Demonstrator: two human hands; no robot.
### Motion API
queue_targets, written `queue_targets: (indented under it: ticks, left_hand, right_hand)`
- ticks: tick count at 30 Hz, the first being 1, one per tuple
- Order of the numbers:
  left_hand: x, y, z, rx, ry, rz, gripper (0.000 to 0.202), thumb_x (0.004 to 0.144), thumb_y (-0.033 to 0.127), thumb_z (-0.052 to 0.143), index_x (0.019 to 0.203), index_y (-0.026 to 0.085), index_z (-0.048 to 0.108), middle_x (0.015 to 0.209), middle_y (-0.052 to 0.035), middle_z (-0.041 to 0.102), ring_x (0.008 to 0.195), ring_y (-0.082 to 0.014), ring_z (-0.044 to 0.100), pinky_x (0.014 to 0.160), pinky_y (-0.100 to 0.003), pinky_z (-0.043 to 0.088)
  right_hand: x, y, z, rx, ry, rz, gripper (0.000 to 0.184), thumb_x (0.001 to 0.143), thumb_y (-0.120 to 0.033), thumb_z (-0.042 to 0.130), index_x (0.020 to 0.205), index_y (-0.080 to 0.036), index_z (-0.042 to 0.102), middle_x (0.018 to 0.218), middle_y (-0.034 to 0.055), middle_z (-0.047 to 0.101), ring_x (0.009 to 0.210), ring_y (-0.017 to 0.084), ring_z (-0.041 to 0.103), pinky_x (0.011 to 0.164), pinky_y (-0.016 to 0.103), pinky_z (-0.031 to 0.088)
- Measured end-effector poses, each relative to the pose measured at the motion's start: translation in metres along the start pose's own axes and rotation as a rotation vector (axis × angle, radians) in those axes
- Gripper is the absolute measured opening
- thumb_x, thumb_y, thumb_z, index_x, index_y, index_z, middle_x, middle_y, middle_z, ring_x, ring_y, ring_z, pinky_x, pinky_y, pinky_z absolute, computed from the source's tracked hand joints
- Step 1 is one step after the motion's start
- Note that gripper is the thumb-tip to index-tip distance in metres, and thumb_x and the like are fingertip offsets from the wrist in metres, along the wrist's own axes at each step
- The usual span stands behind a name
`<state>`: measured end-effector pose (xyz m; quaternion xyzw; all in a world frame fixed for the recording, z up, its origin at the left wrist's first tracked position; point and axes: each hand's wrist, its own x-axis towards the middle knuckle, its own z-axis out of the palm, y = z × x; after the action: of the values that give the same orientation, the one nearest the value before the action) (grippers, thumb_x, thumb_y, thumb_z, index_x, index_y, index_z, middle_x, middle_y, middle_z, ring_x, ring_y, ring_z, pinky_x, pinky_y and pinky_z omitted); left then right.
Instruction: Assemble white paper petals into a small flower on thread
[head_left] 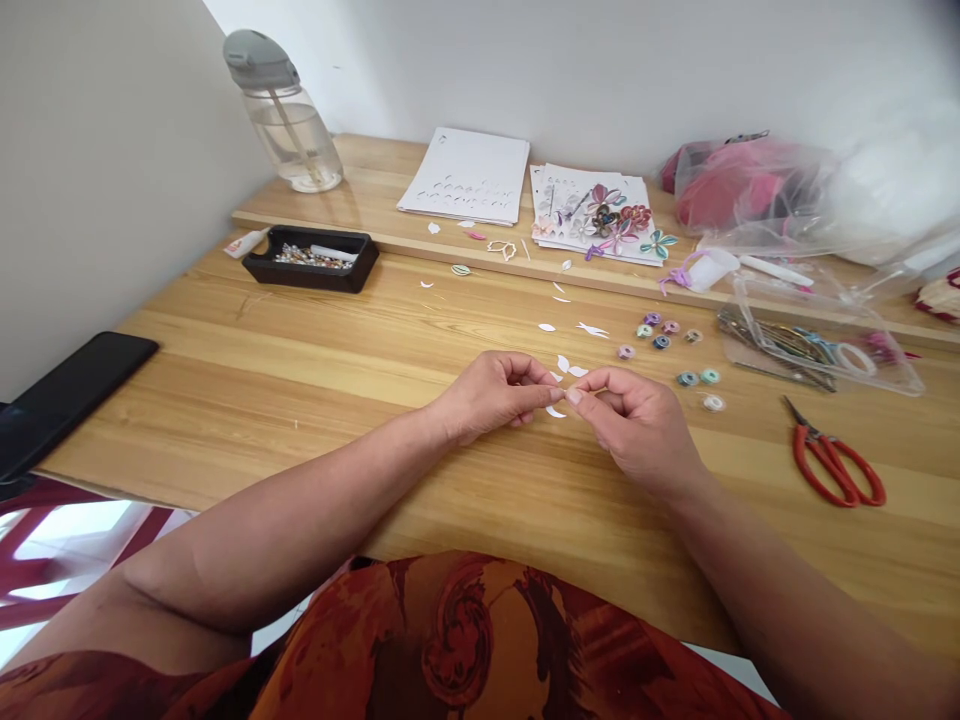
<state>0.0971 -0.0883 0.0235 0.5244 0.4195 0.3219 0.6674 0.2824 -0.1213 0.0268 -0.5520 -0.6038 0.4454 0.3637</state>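
Note:
My left hand (495,393) and my right hand (637,425) meet over the middle of the wooden table (300,400), fingertips pinched together on a tiny piece I cannot make out. A small white paper petal (555,411) lies just under the fingertips, with two more petals (570,367) right behind them. Several small coloured thread spools (664,335) are scattered to the right of my hands.
Red-handled scissors (836,465) lie at the right. A clear plastic box (817,335) of tools, a black tray (315,258), a water bottle (289,115), white sheets (469,175), a sheet with paper flowers (600,215) and plastic bags (750,185) line the back. A black phone (67,395) lies left.

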Motion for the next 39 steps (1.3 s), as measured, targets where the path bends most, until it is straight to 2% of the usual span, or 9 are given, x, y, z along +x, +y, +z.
queue_targets:
  ticks: [10,18,22,25,30,35,39]
  left_hand:
    - [-0.0003,0.0004,-0.0010,0.007,0.005,-0.004,0.024,0.072,0.031,0.074,0.083,0.012,0.067,0.067,0.0010,0.059,0.052,-0.0045,0.046,0.046,-0.017,0.036]
    - [0.0004,0.0008,-0.0014,-0.031,0.029,-0.043,0.022,0.069,0.029,0.075,0.081,0.011,0.069,0.057,0.0027,0.055,0.049,-0.0049,0.043,0.045,-0.018,0.031]
    - [0.0023,0.0000,-0.0026,-0.068,0.057,-0.034,0.022,0.067,0.030,0.077,0.076,0.012,0.069,0.056,0.0028,0.055,0.048,-0.0047,0.042,0.044,-0.018,0.030]
    - [0.0033,0.0001,-0.0030,-0.080,0.070,-0.026,0.023,0.066,0.031,0.079,0.074,0.012,0.068,0.056,0.0026,0.055,0.049,-0.0047,0.042,0.045,-0.018,0.030]
    - [0.0035,0.0005,-0.0033,-0.052,0.104,-0.014,0.024,0.067,0.033,0.078,0.074,0.012,0.068,0.057,0.0031,0.055,0.048,-0.0045,0.041,0.045,-0.018,0.030]
    - [0.0030,0.0021,-0.0042,-0.024,0.098,-0.025,0.021,0.069,0.031,0.076,0.074,0.013,0.066,0.055,0.0037,0.053,0.047,-0.0048,0.042,0.044,-0.018,0.031]
    - [0.0032,0.0039,-0.0043,-0.026,0.071,-0.035,0.017,0.071,0.027,0.074,0.075,0.012,0.067,0.061,0.0017,0.060,0.047,-0.0042,0.045,0.044,-0.017,0.033]
  right_hand:
    - [-0.0004,0.0010,-0.0005,0.001,-0.005,-0.005,0.020,0.088,-0.036,0.064,0.081,-0.017,0.063,0.045,-0.0087,0.033,0.040,0.005,0.023,0.038,0.019,0.018]
    - [0.0006,0.0009,-0.0001,0.034,-0.015,0.005,0.021,0.087,-0.038,0.065,0.082,-0.018,0.064,0.044,-0.0085,0.035,0.039,0.005,0.025,0.038,0.019,0.018]
    - [0.0038,0.0023,0.0010,0.041,-0.032,-0.032,0.020,0.086,-0.037,0.066,0.084,-0.017,0.066,0.048,-0.0057,0.046,0.043,0.006,0.034,0.040,0.019,0.025]
    - [0.0046,0.0050,0.0020,0.028,-0.028,-0.089,0.018,0.085,-0.034,0.067,0.082,-0.017,0.066,0.057,-0.0024,0.055,0.049,0.008,0.042,0.045,0.019,0.031]
    - [0.0000,0.0079,0.0049,-0.125,0.019,-0.221,0.011,0.086,-0.028,0.065,0.085,-0.017,0.068,0.065,-0.0007,0.060,0.054,0.009,0.046,0.049,0.022,0.035]
    - [-0.0048,0.0030,0.0056,-0.390,0.113,-0.458,0.006,0.085,-0.016,0.063,0.086,-0.019,0.068,0.068,-0.0024,0.062,0.053,0.009,0.048,0.051,0.023,0.038]
    - [-0.0045,-0.0021,0.0033,-0.524,0.140,-0.629,0.011,0.084,-0.010,0.061,0.086,-0.019,0.067,0.074,-0.0013,0.065,0.063,0.010,0.057,0.061,0.023,0.044]
